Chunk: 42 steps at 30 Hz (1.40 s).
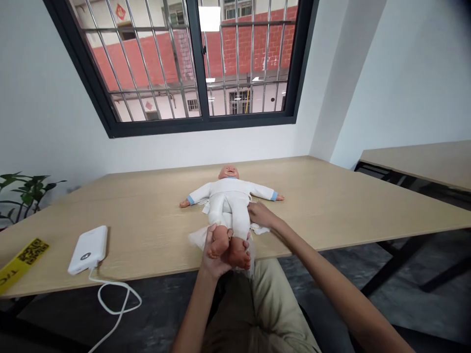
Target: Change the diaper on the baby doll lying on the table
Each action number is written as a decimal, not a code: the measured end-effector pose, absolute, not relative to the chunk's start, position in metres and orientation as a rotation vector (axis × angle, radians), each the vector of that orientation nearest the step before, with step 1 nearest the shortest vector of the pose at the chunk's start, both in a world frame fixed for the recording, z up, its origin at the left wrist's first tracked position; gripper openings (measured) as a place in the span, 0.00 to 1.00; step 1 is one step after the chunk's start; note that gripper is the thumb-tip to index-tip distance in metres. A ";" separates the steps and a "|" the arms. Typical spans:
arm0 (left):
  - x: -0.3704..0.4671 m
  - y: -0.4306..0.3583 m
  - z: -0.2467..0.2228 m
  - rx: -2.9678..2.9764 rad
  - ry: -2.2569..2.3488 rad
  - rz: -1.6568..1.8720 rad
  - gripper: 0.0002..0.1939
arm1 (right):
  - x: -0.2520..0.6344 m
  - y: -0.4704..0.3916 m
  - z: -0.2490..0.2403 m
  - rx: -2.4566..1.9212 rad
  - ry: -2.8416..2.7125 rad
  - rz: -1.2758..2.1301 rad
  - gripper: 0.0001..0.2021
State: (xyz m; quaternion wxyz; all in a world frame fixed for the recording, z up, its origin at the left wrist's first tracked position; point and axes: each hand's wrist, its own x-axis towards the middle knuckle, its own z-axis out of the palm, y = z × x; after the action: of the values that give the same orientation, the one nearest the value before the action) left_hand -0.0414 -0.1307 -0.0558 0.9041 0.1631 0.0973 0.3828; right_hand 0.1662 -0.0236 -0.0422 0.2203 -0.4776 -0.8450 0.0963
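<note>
A baby doll [230, 189] in a white suit with blue cuffs lies on its back on the table, head toward the window and arms spread. My left hand [213, 257] is wrapped round the doll's lower legs from below, the bare feet showing above it. At the doll's right-hand side in view, my right hand [260, 214] is closed against the hip, its fingertips partly hidden by the white clothing. White cloth and a thin clear plastic sheet [198, 238] lie under the doll, part of the sheet hanging near the table's front edge.
On the wooden table [147, 215] a white power bank [88, 249] has a white cable [117, 311] running off the front edge. A yellow strip [22, 264] with a code lies further left, near a green plant [29, 193]. A barred window [202, 63] faces me.
</note>
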 end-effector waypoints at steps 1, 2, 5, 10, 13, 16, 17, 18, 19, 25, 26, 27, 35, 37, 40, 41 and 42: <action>-0.041 -0.131 -0.057 0.327 0.196 0.794 0.24 | 0.169 -0.035 -0.042 -1.313 -2.256 0.292 0.13; -0.041 -0.131 -0.057 0.313 0.193 0.796 0.25 | 0.170 -0.046 -0.042 -1.313 -2.144 0.327 0.14; -0.036 -0.132 -0.055 0.283 0.204 0.790 0.26 | 0.162 -0.077 -0.041 -1.350 -1.800 0.589 0.19; -0.027 -0.132 -0.052 0.248 0.239 0.802 0.25 | 0.144 -0.102 -0.031 -1.334 -1.565 1.174 0.31; -0.037 -0.131 -0.045 0.221 0.328 0.812 0.24 | 0.154 -0.095 -0.024 -1.369 -1.454 1.086 0.24; -0.063 -0.126 -0.032 0.251 0.402 0.885 0.20 | 0.178 -0.083 -0.022 -1.452 -1.442 0.996 0.16; -0.074 -0.123 -0.026 0.275 0.427 0.900 0.19 | 0.185 -0.079 -0.022 -1.464 -1.465 0.986 0.15; -0.085 -0.119 -0.020 0.306 0.465 0.905 0.19 | 0.191 -0.077 -0.023 -1.465 -1.494 0.979 0.15; -0.095 -0.115 -0.013 0.361 0.513 0.914 0.18 | 0.195 -0.076 -0.025 -1.460 -1.523 0.971 0.15; -0.127 -0.094 0.010 0.774 0.694 1.030 0.13 | 0.197 -0.077 -0.040 -1.396 -1.520 0.986 0.18; -0.129 -0.091 0.008 0.760 0.678 1.018 0.14 | 0.198 -0.077 -0.041 -1.386 -1.526 0.983 0.18; -0.130 -0.089 0.005 0.720 0.662 1.004 0.16 | 0.198 -0.077 -0.042 -1.383 -1.543 0.972 0.17; -0.126 -0.090 -0.038 0.575 0.677 0.953 0.21 | 0.180 -0.102 -0.036 -1.568 -1.973 -0.061 0.19; -0.120 -0.097 -0.040 0.587 0.676 0.960 0.20 | 0.168 -0.114 -0.040 -1.394 -2.212 -0.120 0.25; -0.108 -0.107 -0.041 0.575 0.669 0.986 0.17 | 0.156 -0.129 -0.049 -1.216 -2.507 0.044 0.32; -0.105 -0.108 -0.041 0.551 0.655 0.991 0.15 | 0.155 -0.132 -0.052 -1.193 -2.547 0.084 0.33; -0.101 -0.110 -0.041 0.516 0.635 0.997 0.13 | 0.154 -0.134 -0.054 -1.178 -2.564 0.107 0.35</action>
State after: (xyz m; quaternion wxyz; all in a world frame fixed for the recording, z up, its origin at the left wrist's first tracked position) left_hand -0.1013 -0.1098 -0.0405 0.7991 0.2406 0.2961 0.4646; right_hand 0.1544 -0.1340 -0.0539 0.1582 -0.4120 -0.8966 0.0375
